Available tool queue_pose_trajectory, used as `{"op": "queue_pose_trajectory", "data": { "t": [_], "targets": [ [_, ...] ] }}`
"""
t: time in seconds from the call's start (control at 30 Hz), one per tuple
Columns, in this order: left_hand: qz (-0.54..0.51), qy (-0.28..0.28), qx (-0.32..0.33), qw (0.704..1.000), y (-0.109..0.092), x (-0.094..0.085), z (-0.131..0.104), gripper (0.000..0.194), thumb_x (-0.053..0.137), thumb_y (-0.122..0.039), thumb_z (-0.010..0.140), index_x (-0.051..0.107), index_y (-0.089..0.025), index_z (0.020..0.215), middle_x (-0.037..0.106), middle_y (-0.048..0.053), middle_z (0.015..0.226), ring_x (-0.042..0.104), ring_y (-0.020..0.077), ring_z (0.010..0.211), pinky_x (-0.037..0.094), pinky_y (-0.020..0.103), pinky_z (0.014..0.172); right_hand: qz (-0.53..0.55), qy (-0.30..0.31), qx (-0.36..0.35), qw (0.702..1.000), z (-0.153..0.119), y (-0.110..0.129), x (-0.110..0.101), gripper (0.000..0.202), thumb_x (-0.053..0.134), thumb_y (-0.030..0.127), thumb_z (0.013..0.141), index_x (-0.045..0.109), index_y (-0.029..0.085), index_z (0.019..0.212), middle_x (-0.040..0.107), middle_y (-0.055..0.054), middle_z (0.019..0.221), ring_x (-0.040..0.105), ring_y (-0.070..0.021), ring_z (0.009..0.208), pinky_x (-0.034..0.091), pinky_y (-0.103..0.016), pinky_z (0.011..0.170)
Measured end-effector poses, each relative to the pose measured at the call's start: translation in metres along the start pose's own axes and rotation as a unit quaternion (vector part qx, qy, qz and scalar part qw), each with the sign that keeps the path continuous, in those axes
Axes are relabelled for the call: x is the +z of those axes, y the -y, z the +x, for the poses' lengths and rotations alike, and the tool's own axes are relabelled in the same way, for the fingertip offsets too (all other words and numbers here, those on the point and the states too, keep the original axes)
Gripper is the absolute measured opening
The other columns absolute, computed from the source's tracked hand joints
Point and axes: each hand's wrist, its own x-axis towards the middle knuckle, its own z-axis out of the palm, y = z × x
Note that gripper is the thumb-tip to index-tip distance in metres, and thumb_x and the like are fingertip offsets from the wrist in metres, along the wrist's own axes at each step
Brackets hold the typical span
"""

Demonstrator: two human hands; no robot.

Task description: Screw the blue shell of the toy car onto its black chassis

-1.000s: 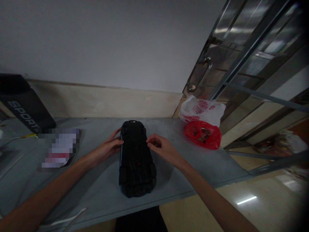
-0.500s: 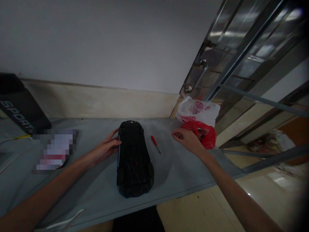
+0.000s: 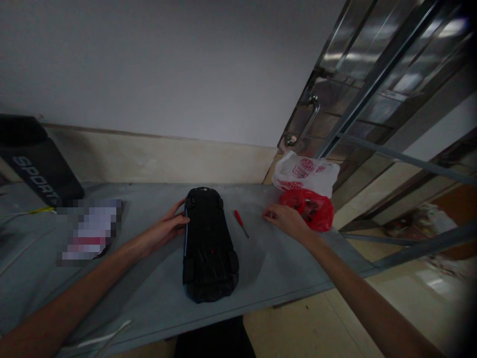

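Observation:
A black toy car (image 3: 209, 243) lies upside down on the grey table, its underside and wheels showing. My left hand (image 3: 174, 221) grips its left edge, thumb against the side and the other fingers partly hidden behind it. To the car's right is a screwdriver (image 3: 239, 218) with a red handle, untouched. My right hand (image 3: 285, 219) is at the table just left of a red plastic bag (image 3: 323, 211), its fingers curled together in a pinch. Whatever may be between those fingertips is too small to make out.
Behind the red bag sits a white plastic bag (image 3: 316, 176) with red print. A dark box (image 3: 48, 166) marked SPORT stands at the left, near a blurred-out flat item (image 3: 93, 226). White cables (image 3: 112, 334) lie along the front left. Metal bars (image 3: 357, 114) rise at the right.
My right hand has lowered slightly and shifted a little left beside the red bag. My left hand stays on the toy car; the whole view has shifted slightly.

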Motion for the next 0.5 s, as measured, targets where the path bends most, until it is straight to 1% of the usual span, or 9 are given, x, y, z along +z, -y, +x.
{"op": "queue_pose_trajectory", "data": {
  "t": [0.13, 0.2, 0.23, 0.3, 0.37, 0.43, 0.5],
  "targets": [
    [-0.008, -0.004, -0.006, 1.000, -0.006, 0.006, -0.003, 0.088, 0.076, -0.033, 0.085, 0.032, -0.033, 0.161, 0.070, 0.007, 0.132, 0.060, 0.0313, 0.132, 0.042, 0.046, 0.113, 0.001, 0.003, 0.004, 1.000, 0.000, 0.007, -0.002, 0.014, 0.059, 0.021, 0.097, 0.073, 0.019, 0.094, 0.074, -0.008, 0.094, 0.069, -0.0212, 0.084, 0.049, -0.030, 0.077],
    [-0.019, -0.007, -0.008, 1.000, -0.007, 0.009, -0.005, 0.090, 0.077, -0.032, 0.084, 0.032, -0.031, 0.162, 0.071, 0.007, 0.127, 0.062, 0.0300, 0.127, 0.043, 0.044, 0.110, 0.011, -0.001, 0.006, 1.000, 0.001, 0.020, -0.005, 0.015, 0.056, 0.020, 0.098, 0.071, 0.018, 0.095, 0.073, -0.009, 0.094, 0.069, -0.0211, 0.083, 0.050, -0.031, 0.078],
    [-0.026, -0.008, -0.008, 1.000, -0.008, 0.010, -0.005, 0.092, 0.078, -0.031, 0.083, 0.031, -0.030, 0.162, 0.072, 0.007, 0.124, 0.063, 0.0292, 0.124, 0.044, 0.043, 0.108, 0.019, -0.002, 0.003, 1.000, 0.002, 0.029, -0.008, 0.015, 0.055, 0.021, 0.098, 0.070, 0.018, 0.096, 0.073, -0.009, 0.095, 0.069, -0.0207, 0.083, 0.050, -0.031, 0.079],
    [-0.038, -0.009, -0.010, 0.999, -0.008, 0.011, -0.006, 0.093, 0.079, -0.028, 0.081, 0.031, -0.029, 0.162, 0.073, 0.006, 0.119, 0.065, 0.0276, 0.118, 0.045, 0.040, 0.104, 0.048, 0.001, -0.016, 0.999, 0.005, 0.057, -0.014, 0.014, 0.054, 0.025, 0.100, 0.067, 0.019, 0.100, 0.072, -0.008, 0.097, 0.068, -0.0188, 0.084, 0.051, -0.030, 0.081],
    [-0.048, -0.009, -0.012, 0.999, -0.009, 0.011, -0.006, 0.092, 0.078, -0.025, 0.081, 0.033, -0.028, 0.161, 0.073, 0.006, 0.116, 0.066, 0.0254, 0.113, 0.045, 0.038, 0.101, 0.090, 0.011, -0.053, 0.994, 0.008, 0.093, -0.022, 0.015, 0.052, 0.030, 0.103, 0.064, 0.021, 0.104, 0.071, -0.004, 0.097, 0.067, -0.0157, 0.083, 0.051, -0.027, 0.079],
    [-0.059, -0.006, -0.012, 0.998, -0.011, 0.012, -0.007, 0.090, 0.077, -0.022, 0.081, 0.034, -0.028, 0.161, 0.073, 0.004, 0.114, 0.066, 0.0228, 0.107, 0.045, 0.035, 0.098, 0.173, 0.023, -0.118, 0.977, 0.013, 0.132, -0.029, 0.013, 0.053, 0.029, 0.103, 0.062, 0.021, 0.104, 0.069, -0.004, 0.097, 0.065, -0.0158, 0.083, 0.050, -0.028, 0.079],
    [-0.073, -0.005, -0.011, 0.997, -0.013, 0.014, -0.008, 0.090, 0.074, -0.020, 0.081, 0.033, -0.026, 0.160, 0.074, 0.003, 0.109, 0.067, 0.0206, 0.101, 0.046, 0.033, 0.094, 0.203, 0.027, -0.177, 0.963, 0.020, 0.168, -0.033, 0.008, 0.054, 0.025, 0.101, 0.061, 0.020, 0.101, 0.067, -0.003, 0.097, 0.063, -0.0153, 0.085, 0.048, -0.028, 0.081]
  ]
}}
